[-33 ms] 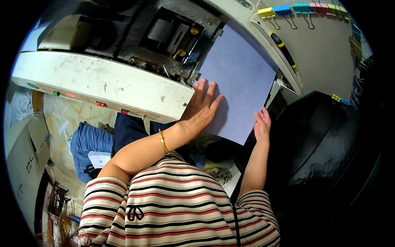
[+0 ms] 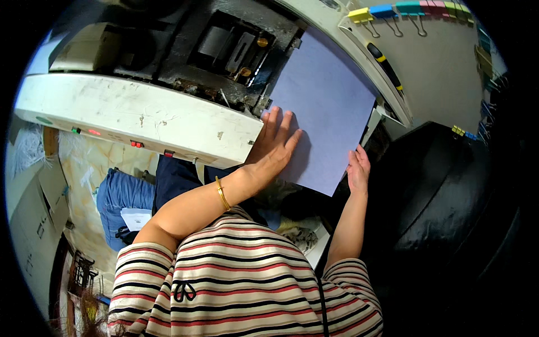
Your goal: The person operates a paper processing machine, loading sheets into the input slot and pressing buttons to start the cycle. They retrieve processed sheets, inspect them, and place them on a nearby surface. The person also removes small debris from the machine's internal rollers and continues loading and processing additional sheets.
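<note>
A pale blue-violet sheet of paper or card [image 2: 331, 90] lies flat at the right end of a machine with a cream front casing [image 2: 140, 109]. My left hand [image 2: 275, 143] rests on the sheet's left part, palm down, its fingers stretched and slightly apart near the casing's corner. A gold bracelet [image 2: 222, 194] is on that wrist. At the sheet's lower right edge, my right hand [image 2: 358, 171] has thumb and fingers closed at the border. The fingers' undersides are hidden. Whether one sheet or a stack lies there, I cannot tell.
Dark metal works with a roller [image 2: 216, 42] stand open behind the casing. Red switches [image 2: 136, 144] line its front. At upper right, a grey panel [image 2: 443, 67] carries coloured binder clips [image 2: 383, 11] and a black-yellow cutter knife [image 2: 384, 64]. Blue fabric [image 2: 126, 196] sits lower left.
</note>
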`<act>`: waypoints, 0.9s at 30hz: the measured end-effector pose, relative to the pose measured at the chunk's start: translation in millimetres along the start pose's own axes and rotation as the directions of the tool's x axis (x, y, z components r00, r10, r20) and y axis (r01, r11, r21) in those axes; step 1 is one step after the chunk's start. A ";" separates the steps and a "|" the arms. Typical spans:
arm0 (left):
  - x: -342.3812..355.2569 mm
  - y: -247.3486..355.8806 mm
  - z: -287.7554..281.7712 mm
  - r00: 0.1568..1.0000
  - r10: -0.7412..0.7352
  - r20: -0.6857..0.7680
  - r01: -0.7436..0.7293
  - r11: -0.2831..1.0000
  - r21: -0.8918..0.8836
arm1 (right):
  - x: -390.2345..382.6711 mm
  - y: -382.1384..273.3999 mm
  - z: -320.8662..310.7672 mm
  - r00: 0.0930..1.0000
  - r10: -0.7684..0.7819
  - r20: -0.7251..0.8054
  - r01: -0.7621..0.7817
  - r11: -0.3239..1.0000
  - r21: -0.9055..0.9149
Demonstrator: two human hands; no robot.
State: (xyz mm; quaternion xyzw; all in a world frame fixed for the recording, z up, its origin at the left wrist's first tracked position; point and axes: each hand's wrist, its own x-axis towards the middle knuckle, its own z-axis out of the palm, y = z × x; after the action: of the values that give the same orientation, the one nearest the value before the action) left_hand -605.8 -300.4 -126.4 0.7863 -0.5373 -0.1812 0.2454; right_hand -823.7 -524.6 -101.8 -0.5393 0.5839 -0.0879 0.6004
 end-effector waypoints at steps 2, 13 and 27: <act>0.0 -1.9 0.3 1.000 0.003 -0.005 -0.003 1.000 -0.030 | -13.1 -5.3 2.2 0.984 -0.117 -0.131 0.073 0.949 -0.305; 3.7 1.0 -6.1 0.999 -0.005 0.046 0.001 0.996 0.092 | -91.3 84.9 19.3 0.890 0.269 -0.367 -0.236 0.962 0.134; 2.8 0.0 4.2 0.999 0.020 0.034 -0.021 1.000 0.017 | -84.8 133.6 13.5 0.924 0.365 -0.115 -0.224 0.760 0.611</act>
State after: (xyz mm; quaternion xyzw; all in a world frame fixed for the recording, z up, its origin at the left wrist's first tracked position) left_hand -607.1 -303.8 -129.9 0.7796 -0.5511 -0.1872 0.2312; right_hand -908.6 -401.1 -154.2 -0.2145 0.6704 -0.2286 0.6725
